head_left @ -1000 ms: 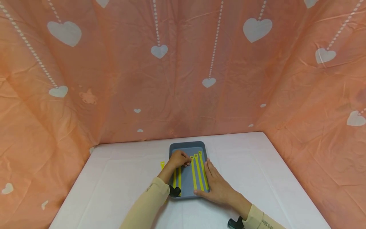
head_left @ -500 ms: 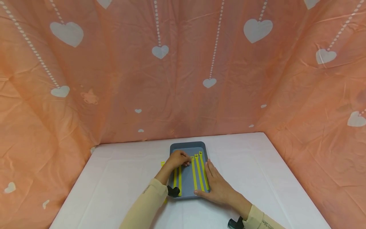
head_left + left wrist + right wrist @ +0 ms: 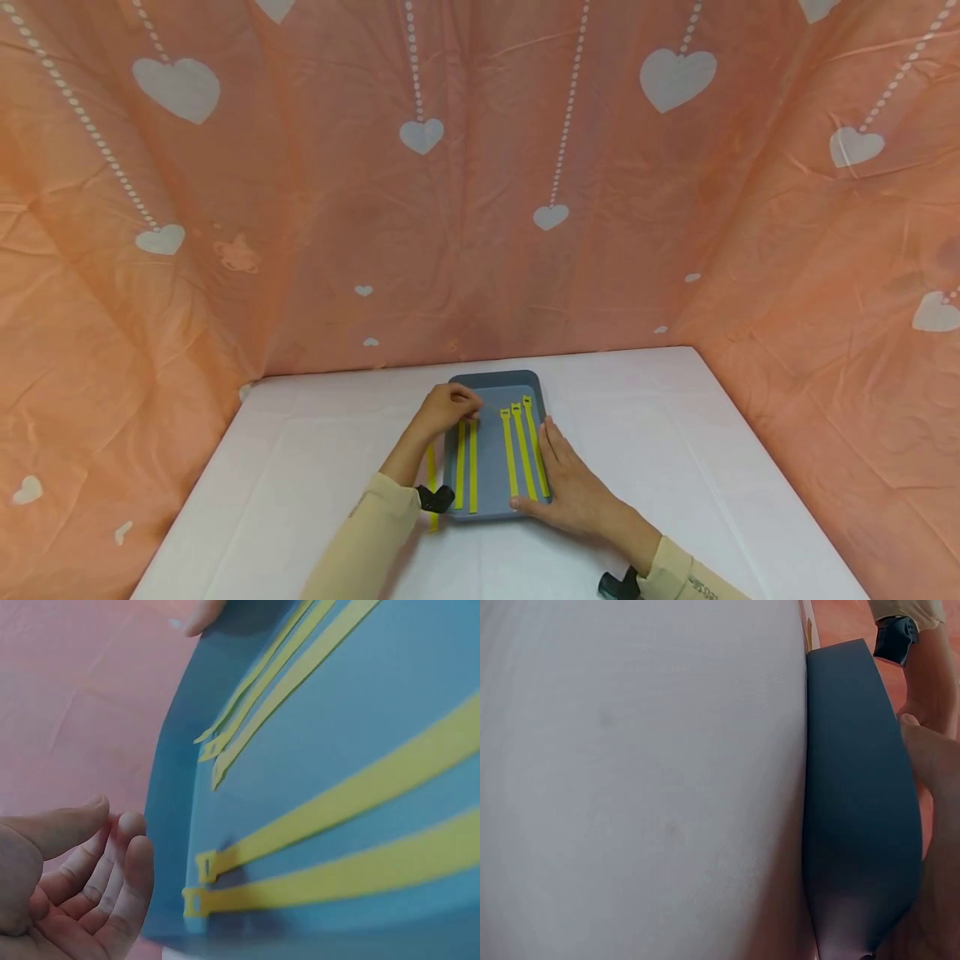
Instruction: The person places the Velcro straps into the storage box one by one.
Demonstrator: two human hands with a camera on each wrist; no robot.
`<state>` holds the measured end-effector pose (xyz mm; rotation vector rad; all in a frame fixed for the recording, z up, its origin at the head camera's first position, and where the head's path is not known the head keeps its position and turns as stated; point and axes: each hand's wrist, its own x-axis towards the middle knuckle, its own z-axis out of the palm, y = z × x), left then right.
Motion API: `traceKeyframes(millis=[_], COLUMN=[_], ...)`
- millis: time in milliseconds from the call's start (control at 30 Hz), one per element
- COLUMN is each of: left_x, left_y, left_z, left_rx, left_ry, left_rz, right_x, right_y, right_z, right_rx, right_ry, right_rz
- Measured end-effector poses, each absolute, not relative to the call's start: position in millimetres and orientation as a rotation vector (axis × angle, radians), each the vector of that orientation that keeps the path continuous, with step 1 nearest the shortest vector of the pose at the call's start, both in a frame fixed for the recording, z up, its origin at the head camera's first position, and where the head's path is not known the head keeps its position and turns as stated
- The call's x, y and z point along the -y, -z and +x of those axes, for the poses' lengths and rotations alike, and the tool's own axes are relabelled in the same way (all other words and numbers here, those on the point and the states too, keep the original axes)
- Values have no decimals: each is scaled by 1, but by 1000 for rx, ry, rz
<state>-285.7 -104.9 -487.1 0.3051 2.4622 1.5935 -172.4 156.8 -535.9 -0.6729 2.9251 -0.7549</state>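
Observation:
A blue-grey tray lies on the table with yellow hook-and-loop cable ties in it. Three ties run side by side in the right half, and two ties lie along the left side. Over the tray's far left part is my left hand; its fingers are loosely bent and hold nothing. In the left wrist view that hand is beside the slotted heads of the left two ties. My right hand rests against the tray's near right corner, fingers straight along the side, thumb at the near rim.
One more yellow tie lies on the white tablecloth left of the tray, partly hidden by my left forearm. A black wrist camera hangs under my left wrist. Orange curtains with hearts enclose the table.
My left hand has drawn back leftward from the top of the right group of ties, leaving them in place. The left pair's upper parts now show more. The right hand stays put.

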Motion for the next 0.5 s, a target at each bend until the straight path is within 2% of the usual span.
traceKeyframes(millis=[500], left_x=[149], left_y=[492], left_z=[-280], left_rx=[-2533], left_ry=[-1693], left_rz=[161], right_x=[-155], right_y=[536], right_z=[-173], right_rx=[-2921], right_ry=[776], right_rz=[-674])
